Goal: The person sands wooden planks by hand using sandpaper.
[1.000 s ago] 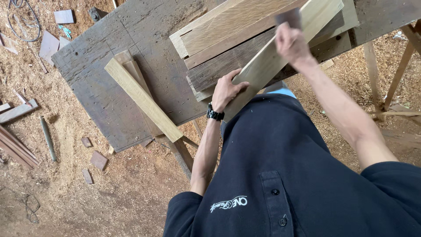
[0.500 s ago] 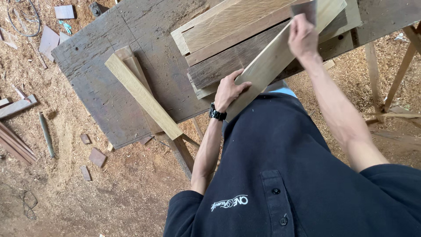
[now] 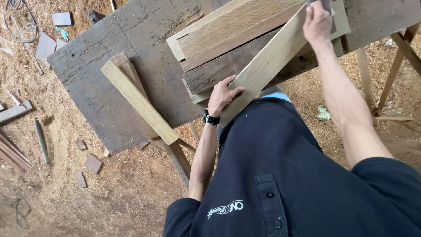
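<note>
A long pale plank lies slanted over a stack of boards on a dark, worn workbench. My left hand, with a black watch at the wrist, grips the plank's near end at the bench edge. At the plank's far end, by the top of the frame, my right hand is closed on a small dark tool and presses it onto the plank. The frame cuts off most of the tool. My dark shirt fills the lower right.
Another pale plank lies slanted on the bench's left part, over a shorter piece. Sawdust covers the floor, with wood offcuts, a metal rod and boards at the left. Trestle legs stand at the right.
My right hand with the dark tool has slid along the plank toward its far end, farther from my body. My left hand stays on the near end.
</note>
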